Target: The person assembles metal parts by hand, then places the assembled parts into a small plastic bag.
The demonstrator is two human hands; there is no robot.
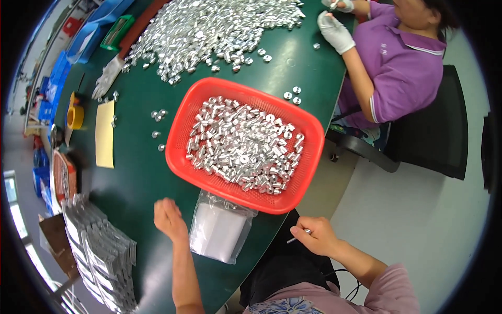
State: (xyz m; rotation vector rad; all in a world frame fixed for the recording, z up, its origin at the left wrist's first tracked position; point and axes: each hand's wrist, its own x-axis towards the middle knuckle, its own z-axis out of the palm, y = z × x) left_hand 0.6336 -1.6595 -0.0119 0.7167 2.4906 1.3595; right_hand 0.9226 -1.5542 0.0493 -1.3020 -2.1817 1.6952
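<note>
My right hand (316,236) is closed around a thin metal rod (292,240), whose end pokes out past the fingers, over my lap near the table's edge. Above the green table, my left hand (170,217) has its fingers curled in, and whatever they may hold is hidden. Beyond both hands stands a red plastic basket (314,152) with mesh walls. Many small silvery metal cylinders (243,141), some showing a centre hole, fill its bottom. A clear plastic bag (219,233) with white contents lies between my left hand and the basket's near side.
A large heap of metal parts (209,31) covers the table's far side. Stacked silvery packets (99,251) stand at the near left. A yellow paper (104,133), a tape roll (75,117) and a white glove (109,77) lie left. A gloved co-worker (402,63) sits at the far right.
</note>
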